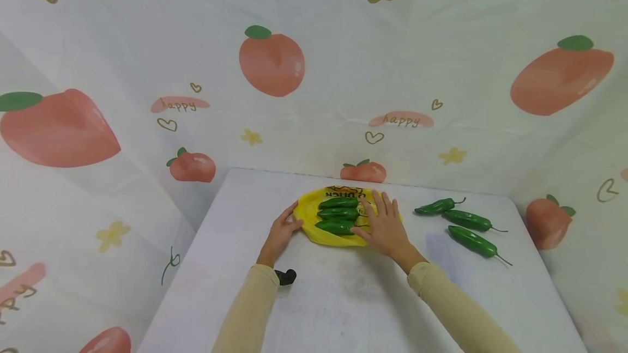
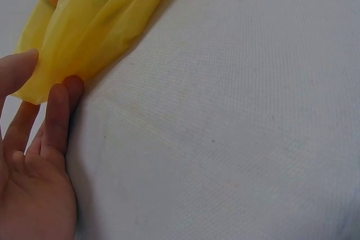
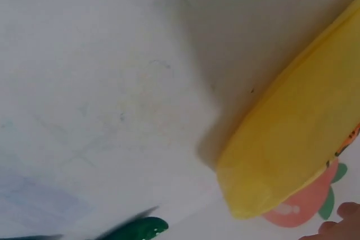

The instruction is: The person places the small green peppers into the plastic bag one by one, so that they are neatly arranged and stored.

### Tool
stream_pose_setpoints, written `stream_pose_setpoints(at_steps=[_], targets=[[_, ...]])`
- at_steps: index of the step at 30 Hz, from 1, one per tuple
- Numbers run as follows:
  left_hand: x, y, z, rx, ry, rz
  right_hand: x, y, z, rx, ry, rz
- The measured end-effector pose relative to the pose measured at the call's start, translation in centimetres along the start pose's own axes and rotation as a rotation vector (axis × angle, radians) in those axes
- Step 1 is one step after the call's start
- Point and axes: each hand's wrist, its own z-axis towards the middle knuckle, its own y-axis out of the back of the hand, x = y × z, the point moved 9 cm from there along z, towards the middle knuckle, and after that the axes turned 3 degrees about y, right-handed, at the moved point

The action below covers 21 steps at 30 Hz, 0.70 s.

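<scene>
Yellow plastic bag [image 1: 330, 239]: lies near the back edge of the white table [image 1: 333, 309], roughly midway between the left and right edges, its mouth spread open and facing up.
Three bagged chili peppers [image 1: 338, 213]: side by side within the bag's yellow rim, green and glossy, stem ends toward the table's right edge.
Left hand [image 1: 281, 235]: thumb and fingers partly closed, lightly pinching the bag's left end between them.
Right hand [image 1: 389, 229]: wide open, fingers spread over the bag's right end, fingertips close to the stem ends, gripping nothing.
Three loose chili peppers [image 1: 467, 220]: outside the bag, near the table's back right corner, stems pointing toward the right edge.
Bag feel: probably very light, thin and limp; likely to fold or slide if pushed, so the rim is best pinched from both ends.
Pepper feel: likely light, firm and somewhat slippery; the thick middle should give the surest hold, while the thin stems look easy to bend.
Black object [image 1: 288, 277]: just beside the left sleeve [image 1: 247, 306], which hides part of it; possibly a handle, but I cannot tell.
</scene>
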Motion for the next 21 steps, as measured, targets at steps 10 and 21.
stream_pose_setpoints(at_steps=[10, 21], targets=[[-0.2, 0.1, -0.2, -0.011, 0.001, 0.009, -2.4, 0.9, -0.9, -0.041, -0.044, 0.022], [0.2, 0.0, -0.1, 0.008, 0.018, 0.005, -5.0, 0.6, -2.0, 0.014, -0.112, 0.012]])
